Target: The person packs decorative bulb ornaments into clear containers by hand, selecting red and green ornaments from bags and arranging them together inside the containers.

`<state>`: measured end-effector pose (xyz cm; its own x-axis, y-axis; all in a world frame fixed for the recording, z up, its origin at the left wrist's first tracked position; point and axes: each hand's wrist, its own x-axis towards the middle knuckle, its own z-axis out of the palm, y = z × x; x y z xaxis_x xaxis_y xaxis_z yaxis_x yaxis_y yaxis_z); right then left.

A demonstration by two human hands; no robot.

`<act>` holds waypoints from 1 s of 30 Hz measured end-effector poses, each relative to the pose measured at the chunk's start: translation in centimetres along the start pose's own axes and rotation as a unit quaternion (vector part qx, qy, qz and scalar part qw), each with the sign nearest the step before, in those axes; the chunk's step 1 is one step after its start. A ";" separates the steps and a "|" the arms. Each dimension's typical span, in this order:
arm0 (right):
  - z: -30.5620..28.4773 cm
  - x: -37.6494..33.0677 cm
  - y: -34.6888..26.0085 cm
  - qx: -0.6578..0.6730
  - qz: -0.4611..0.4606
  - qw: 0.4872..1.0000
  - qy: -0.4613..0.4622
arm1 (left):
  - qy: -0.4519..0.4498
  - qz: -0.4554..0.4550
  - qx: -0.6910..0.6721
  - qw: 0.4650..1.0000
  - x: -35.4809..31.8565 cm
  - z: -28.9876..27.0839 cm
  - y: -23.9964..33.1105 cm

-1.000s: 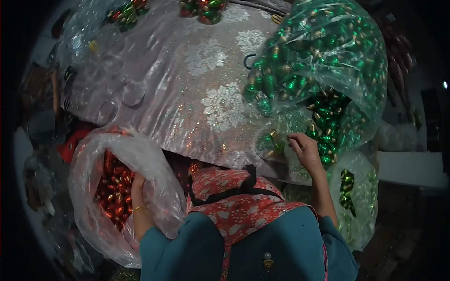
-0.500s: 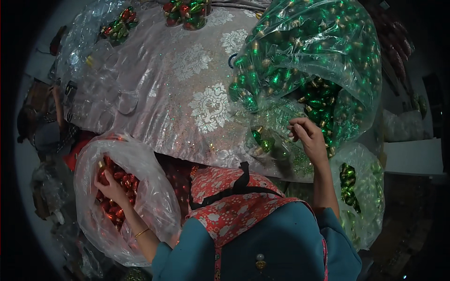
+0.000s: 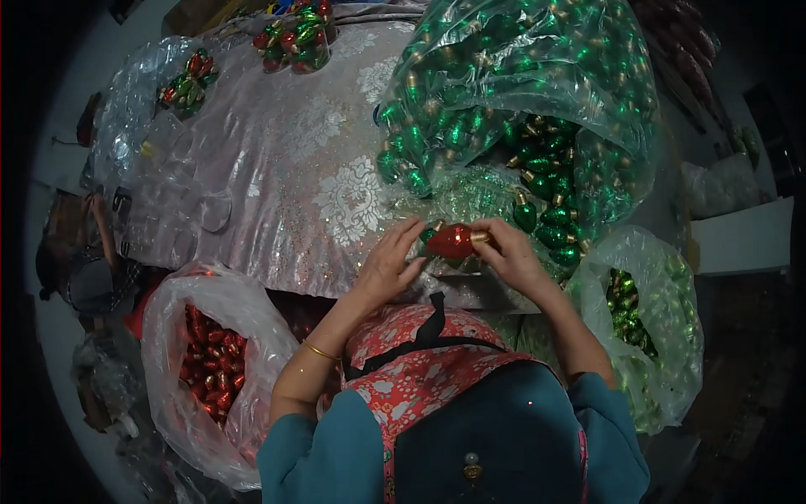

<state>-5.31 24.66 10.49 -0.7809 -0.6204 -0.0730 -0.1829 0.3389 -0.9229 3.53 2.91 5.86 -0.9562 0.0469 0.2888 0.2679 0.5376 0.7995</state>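
A shiny red bulb-shaped ornament (image 3: 451, 241) lies sideways between my two hands, just in front of the table's near edge. My right hand (image 3: 514, 259) pinches its gold cap between thumb and fingers. At the ornament's other end my left hand (image 3: 393, 259) is open, thumb and fingers spread to either side of the tip. A green ornament (image 3: 431, 230) shows beside the left fingertips, partly hidden behind the red one. Clear plastic beneath the ornaments is hard to make out.
Red ornaments (image 3: 214, 370) fill a clear bag (image 3: 273, 344) at lower left. A large bag of green ornaments (image 3: 537, 76) stands on the patterned cloth (image 3: 285, 168), another bag (image 3: 672, 370) at right. Filled clear containers (image 3: 294, 42) stand at the back. Another person (image 3: 88, 269) is at far left.
My left hand has come out of the bag of red ornaments and over to the table. A red ornament is now between both hands, and my right hand has moved down to its cap.
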 end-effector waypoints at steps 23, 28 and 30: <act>4.5 4.2 3.7 -0.306 0.091 0.922 -0.220 | -0.020 0.110 0.107 0.988 -1.7 2.0 -3.3; 4.3 3.1 4.6 -0.306 0.108 0.918 -0.230 | -0.029 0.105 0.100 0.989 -1.8 2.4 -3.3; 4.9 3.7 5.8 -0.310 0.143 0.914 -0.221 | -0.031 0.104 0.110 0.988 -1.6 2.4 -3.3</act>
<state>-6.34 20.81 3.02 -0.5581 -0.6218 -0.5494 -0.4191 0.7827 -0.4602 3.85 3.08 1.54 -0.8906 0.2231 0.3964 0.4334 0.6807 0.5906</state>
